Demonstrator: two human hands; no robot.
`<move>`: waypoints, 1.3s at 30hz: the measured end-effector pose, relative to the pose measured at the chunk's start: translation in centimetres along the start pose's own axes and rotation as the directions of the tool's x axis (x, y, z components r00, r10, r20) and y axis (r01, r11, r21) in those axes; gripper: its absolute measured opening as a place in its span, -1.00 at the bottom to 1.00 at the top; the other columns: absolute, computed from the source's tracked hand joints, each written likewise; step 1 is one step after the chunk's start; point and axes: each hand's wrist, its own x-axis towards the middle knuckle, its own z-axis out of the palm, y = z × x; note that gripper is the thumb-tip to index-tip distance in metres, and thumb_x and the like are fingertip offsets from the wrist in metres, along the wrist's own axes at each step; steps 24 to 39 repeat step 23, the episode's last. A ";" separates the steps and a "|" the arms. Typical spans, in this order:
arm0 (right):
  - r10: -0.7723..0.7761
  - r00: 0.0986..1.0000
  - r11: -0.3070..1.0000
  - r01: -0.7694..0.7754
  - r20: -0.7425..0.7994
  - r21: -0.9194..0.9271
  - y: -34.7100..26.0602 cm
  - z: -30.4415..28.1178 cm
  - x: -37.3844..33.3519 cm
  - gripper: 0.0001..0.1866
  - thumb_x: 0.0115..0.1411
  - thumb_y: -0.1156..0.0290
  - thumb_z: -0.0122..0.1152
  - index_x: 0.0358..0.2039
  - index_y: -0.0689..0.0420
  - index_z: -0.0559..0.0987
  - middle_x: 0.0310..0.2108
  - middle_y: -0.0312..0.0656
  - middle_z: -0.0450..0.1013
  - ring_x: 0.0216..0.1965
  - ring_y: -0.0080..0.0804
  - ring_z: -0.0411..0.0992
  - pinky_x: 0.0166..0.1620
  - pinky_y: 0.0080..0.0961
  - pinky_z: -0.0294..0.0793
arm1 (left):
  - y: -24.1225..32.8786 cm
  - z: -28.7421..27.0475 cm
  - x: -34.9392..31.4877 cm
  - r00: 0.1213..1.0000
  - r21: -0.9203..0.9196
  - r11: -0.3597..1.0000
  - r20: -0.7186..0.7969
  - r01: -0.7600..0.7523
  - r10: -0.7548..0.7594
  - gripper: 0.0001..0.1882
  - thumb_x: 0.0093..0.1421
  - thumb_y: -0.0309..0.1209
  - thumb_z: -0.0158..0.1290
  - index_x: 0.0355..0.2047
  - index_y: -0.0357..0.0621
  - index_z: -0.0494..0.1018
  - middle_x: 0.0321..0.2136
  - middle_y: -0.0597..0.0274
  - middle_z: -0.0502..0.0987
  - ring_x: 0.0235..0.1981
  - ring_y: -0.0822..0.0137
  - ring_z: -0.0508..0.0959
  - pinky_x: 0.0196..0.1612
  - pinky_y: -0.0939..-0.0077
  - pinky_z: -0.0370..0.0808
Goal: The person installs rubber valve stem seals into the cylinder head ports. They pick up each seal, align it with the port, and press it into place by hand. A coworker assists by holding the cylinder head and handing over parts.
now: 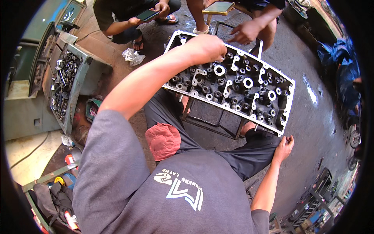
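A large cylinder head [248,82] with a pale machined rim and rows of dark valve bores lies tilted across a black metal stand [210,126] in front of my knees. My left hand [210,48] reaches over its far left part, fingers closed and pointing down; whatever they grip is hidden beneath the hand. My right hand [283,149] is by the near right corner of the cylinder head, close to my knee. Its fingers are curled together, and what is between them cannot be made out. A red cloth patch [163,141] lies on my left thigh.
Across from me one person holds a phone [148,15]; another person's hand [246,32] hangs near the far rim. On the left, a metal tray [74,93] holds many small metal parts. Crumpled plastic [133,57] lies on the floor. A blue tarp [343,58] is at right.
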 end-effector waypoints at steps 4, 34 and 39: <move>-0.025 0.999 0.963 0.034 -0.035 0.267 -6.5 -1.8 -0.3 -0.75 0.33 0.40 0.07 -0.09 0.29 0.53 -0.24 -0.15 0.52 -0.23 -0.42 0.49 -0.13 -0.51 0.48 | -2.9 -0.6 -8.7 0.662 -0.513 0.848 -0.683 -0.134 -0.309 -0.79 0.19 -0.34 0.18 -0.29 -0.25 0.62 -0.44 0.23 0.63 -0.42 0.44 0.56 -0.29 0.53 0.47; -0.277 -0.002 0.234 0.970 0.961 0.069 -43.9 19.1 1.4 -0.71 0.04 0.15 0.24 -0.29 0.03 0.67 -0.31 0.04 0.57 -0.24 -0.12 0.56 -0.11 -0.20 0.52 | -21.9 17.1 -13.5 -0.244 -0.959 0.282 -0.265 -0.038 -0.933 -0.71 0.16 -0.28 0.17 -0.37 -0.33 0.61 -0.38 -0.02 0.66 -0.31 0.22 0.65 -0.12 0.39 0.52; -0.277 -0.002 0.234 0.970 0.961 0.069 -43.9 19.1 1.4 -0.71 0.04 0.15 0.24 -0.29 0.03 0.67 -0.31 0.04 0.57 -0.24 -0.12 0.56 -0.11 -0.20 0.52 | -21.9 17.1 -13.5 -0.244 -0.959 0.282 -0.265 -0.038 -0.933 -0.71 0.16 -0.28 0.17 -0.37 -0.33 0.61 -0.38 -0.02 0.66 -0.31 0.22 0.65 -0.12 0.39 0.52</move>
